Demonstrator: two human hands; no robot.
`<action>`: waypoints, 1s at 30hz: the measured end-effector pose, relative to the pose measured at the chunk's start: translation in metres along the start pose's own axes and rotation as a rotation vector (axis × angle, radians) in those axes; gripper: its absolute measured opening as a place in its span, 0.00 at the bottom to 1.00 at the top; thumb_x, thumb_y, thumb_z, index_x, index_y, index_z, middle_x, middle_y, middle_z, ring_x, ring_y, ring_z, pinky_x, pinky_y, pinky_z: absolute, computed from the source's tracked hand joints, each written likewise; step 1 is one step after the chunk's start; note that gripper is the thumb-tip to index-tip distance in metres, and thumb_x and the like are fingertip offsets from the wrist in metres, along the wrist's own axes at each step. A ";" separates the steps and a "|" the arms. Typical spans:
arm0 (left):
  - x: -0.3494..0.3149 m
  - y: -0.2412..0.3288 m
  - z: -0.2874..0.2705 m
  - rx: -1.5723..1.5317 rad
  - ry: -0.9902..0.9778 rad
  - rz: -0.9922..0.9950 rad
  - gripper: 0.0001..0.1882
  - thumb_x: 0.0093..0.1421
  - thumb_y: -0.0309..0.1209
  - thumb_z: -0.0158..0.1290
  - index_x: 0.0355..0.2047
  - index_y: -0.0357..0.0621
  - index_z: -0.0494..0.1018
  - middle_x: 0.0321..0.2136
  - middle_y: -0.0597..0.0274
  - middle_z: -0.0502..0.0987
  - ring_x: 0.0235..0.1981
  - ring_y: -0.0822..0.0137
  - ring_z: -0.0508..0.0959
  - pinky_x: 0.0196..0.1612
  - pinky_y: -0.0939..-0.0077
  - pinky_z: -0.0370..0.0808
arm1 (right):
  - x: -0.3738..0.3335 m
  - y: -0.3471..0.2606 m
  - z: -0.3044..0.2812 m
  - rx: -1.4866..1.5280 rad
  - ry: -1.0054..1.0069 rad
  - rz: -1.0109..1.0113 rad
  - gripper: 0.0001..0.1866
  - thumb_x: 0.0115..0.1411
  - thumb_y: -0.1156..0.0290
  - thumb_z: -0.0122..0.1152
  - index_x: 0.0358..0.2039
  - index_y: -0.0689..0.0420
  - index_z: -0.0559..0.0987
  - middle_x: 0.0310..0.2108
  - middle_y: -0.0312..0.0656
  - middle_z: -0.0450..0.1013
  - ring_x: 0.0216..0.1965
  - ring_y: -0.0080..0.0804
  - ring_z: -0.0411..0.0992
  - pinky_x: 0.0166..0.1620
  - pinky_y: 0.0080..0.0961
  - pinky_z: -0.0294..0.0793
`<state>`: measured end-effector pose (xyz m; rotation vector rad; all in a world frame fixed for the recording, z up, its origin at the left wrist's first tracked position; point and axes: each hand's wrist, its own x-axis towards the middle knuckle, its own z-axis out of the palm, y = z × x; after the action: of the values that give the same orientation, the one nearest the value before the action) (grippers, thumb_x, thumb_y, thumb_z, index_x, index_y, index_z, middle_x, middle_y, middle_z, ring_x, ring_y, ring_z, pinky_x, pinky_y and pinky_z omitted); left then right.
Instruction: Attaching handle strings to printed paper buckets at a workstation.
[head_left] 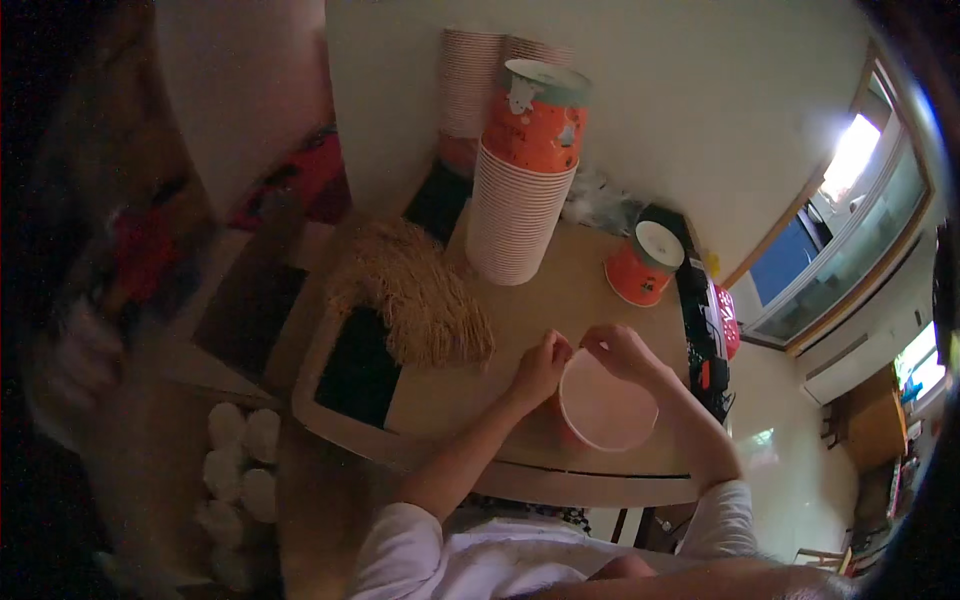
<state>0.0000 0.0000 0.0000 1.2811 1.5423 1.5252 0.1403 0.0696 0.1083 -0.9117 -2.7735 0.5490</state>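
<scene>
Step in hand, by judgement: rim handling on the round, orange-walled, pale-lined paper tub (606,408); the next move calls for steady fingertip control. The left hand (545,364), fingers curled, is at the tub's far-left rim, and the right hand (618,352), fingers bent, overlies its far rim; the tub lies just bodyward of both. Pinch closure and any held item cannot be told.

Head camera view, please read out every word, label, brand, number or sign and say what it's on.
Nothing reads clearly.
Orange cup atop the tall stack: dark marks like lettering, too blurred.
Single orange cup right of it: dark print, too small.
Red item farther right: white marks, cannot tell if text.
Open tub: no readable text shows.
</scene>
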 end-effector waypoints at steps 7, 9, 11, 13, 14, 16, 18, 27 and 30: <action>-0.011 0.017 -0.019 -0.045 -0.235 0.005 0.08 0.56 0.30 0.53 0.30 0.37 0.70 0.22 0.59 0.75 0.25 0.71 0.75 0.30 0.74 0.71 | -0.007 0.025 0.021 0.391 -0.244 0.214 0.10 0.56 0.66 0.56 0.29 0.59 0.79 0.23 0.36 0.74 0.26 0.19 0.69 0.31 0.20 0.68; -0.012 0.020 -0.020 -0.089 -0.261 0.020 0.08 0.55 0.29 0.53 0.30 0.36 0.70 0.22 0.60 0.75 0.24 0.73 0.74 0.29 0.75 0.71 | -0.005 0.027 0.019 0.465 -0.318 0.265 0.11 0.56 0.64 0.56 0.29 0.59 0.79 0.22 0.34 0.74 0.25 0.17 0.68 0.30 0.18 0.67; -0.011 0.023 -0.021 -0.117 -0.330 0.035 0.07 0.56 0.28 0.53 0.31 0.37 0.71 0.22 0.60 0.75 0.24 0.73 0.74 0.28 0.75 0.71 | 0.001 0.020 0.009 0.477 -0.489 0.335 0.11 0.55 0.63 0.59 0.28 0.59 0.79 0.20 0.31 0.71 0.23 0.14 0.66 0.26 0.15 0.64; -0.012 0.022 -0.018 -0.137 -0.347 0.000 0.06 0.56 0.28 0.53 0.31 0.37 0.71 0.21 0.60 0.75 0.24 0.74 0.74 0.28 0.76 0.71 | -0.003 0.034 0.018 0.640 -0.519 0.404 0.10 0.55 0.64 0.60 0.29 0.58 0.79 0.19 0.30 0.70 0.22 0.14 0.65 0.25 0.15 0.63; -0.011 0.021 -0.016 -0.154 -0.362 -0.029 0.06 0.55 0.27 0.53 0.31 0.37 0.71 0.21 0.61 0.75 0.24 0.75 0.73 0.28 0.77 0.70 | -0.005 0.040 0.022 0.802 -0.539 0.469 0.10 0.54 0.65 0.61 0.30 0.58 0.79 0.18 0.29 0.69 0.21 0.13 0.65 0.24 0.14 0.62; -0.011 0.023 -0.017 -0.145 -0.393 -0.043 0.06 0.56 0.28 0.53 0.31 0.38 0.71 0.23 0.63 0.75 0.26 0.74 0.74 0.31 0.77 0.71 | -0.008 0.036 0.014 0.842 -0.608 0.535 0.09 0.53 0.66 0.61 0.31 0.58 0.79 0.18 0.29 0.69 0.20 0.13 0.64 0.22 0.13 0.62; -0.011 0.024 -0.017 -0.136 -0.425 -0.058 0.06 0.56 0.29 0.53 0.31 0.39 0.71 0.25 0.65 0.75 0.28 0.74 0.74 0.34 0.77 0.72 | -0.011 0.040 0.016 0.883 -0.678 0.601 0.09 0.53 0.66 0.61 0.31 0.58 0.78 0.19 0.28 0.69 0.19 0.12 0.64 0.20 0.11 0.61; -0.015 0.027 -0.016 -0.382 -0.425 -0.194 0.06 0.59 0.29 0.51 0.30 0.39 0.71 0.25 0.64 0.75 0.28 0.75 0.73 0.32 0.78 0.71 | -0.028 0.027 0.027 1.211 -0.572 0.592 0.09 0.55 0.68 0.59 0.32 0.59 0.76 0.24 0.32 0.72 0.22 0.16 0.67 0.21 0.13 0.64; -0.015 0.027 -0.018 -0.259 -0.341 -0.235 0.08 0.59 0.31 0.52 0.29 0.38 0.71 0.23 0.65 0.74 0.26 0.77 0.73 0.32 0.79 0.71 | -0.033 0.022 0.032 1.406 -0.390 0.695 0.06 0.57 0.70 0.57 0.32 0.59 0.75 0.27 0.34 0.72 0.28 0.17 0.69 0.28 0.15 0.68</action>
<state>-0.0061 -0.0241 0.0257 1.1005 1.1872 1.2365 0.1696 0.0565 0.0691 -1.2774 -1.3760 2.4387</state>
